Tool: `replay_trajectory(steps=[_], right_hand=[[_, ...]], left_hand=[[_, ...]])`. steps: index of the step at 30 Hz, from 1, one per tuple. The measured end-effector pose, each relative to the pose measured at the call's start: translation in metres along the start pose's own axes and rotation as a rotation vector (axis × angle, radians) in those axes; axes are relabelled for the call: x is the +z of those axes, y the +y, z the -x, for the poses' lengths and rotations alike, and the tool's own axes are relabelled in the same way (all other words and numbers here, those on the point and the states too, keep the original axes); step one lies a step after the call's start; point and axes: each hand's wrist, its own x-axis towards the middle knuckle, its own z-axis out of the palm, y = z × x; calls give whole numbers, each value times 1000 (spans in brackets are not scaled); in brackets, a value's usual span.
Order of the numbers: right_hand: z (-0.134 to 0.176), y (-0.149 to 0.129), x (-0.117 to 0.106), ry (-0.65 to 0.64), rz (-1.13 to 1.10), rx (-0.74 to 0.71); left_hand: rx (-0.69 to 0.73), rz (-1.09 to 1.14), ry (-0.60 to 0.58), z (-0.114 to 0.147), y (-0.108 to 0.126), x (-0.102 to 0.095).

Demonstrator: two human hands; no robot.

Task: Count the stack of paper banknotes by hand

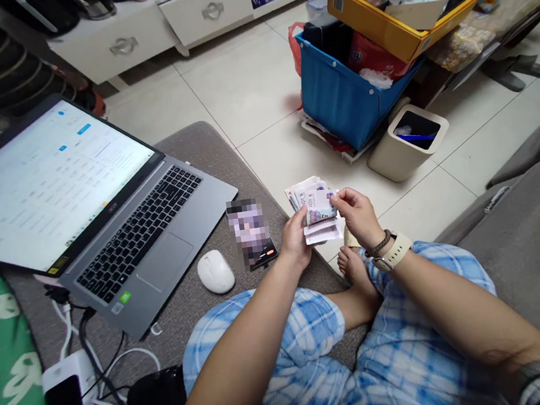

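A small stack of banknotes (319, 203) is held over my lap, the notes fanned a little and some folded or overlapping. My left hand (296, 235) is closed around the left side of the stack, with the thumb on top. At the right edge of the notes, my right hand (358, 213) pinches a corner between thumb and fingers. A wristband watch (393, 252) and a dark braided bracelet are on the right wrist. Left of my left hand lies a phone (263, 254), its screen mostly blurred out, and beside it a white mouse (215, 271).
An open laptop (158, 262) rests on the grey padded seat (201, 142) at left. Cables and a white charger (67, 385) lie below it. Beyond, on the tiled floor, stand a blue bin (335, 96) topped by a yellow box (376, 26) and a beige trash can (389, 155).
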Motion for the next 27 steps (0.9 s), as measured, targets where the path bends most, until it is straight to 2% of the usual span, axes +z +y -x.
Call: replay_trajectory(steps=[7, 14, 21, 27], right_hand=[[3, -7, 2, -18, -38, -4], [-1, -3, -2, -41, -25, 0], [-1, -4, -3, -74, -45, 54], [2, -6, -4, -100, -60, 10]], left_hand=[[-88, 21, 26, 0, 4, 1], [-4, -87, 20, 3, 0, -3], [79, -87, -77, 2, -3, 0], [80, -33, -51, -2, -3, -1]])
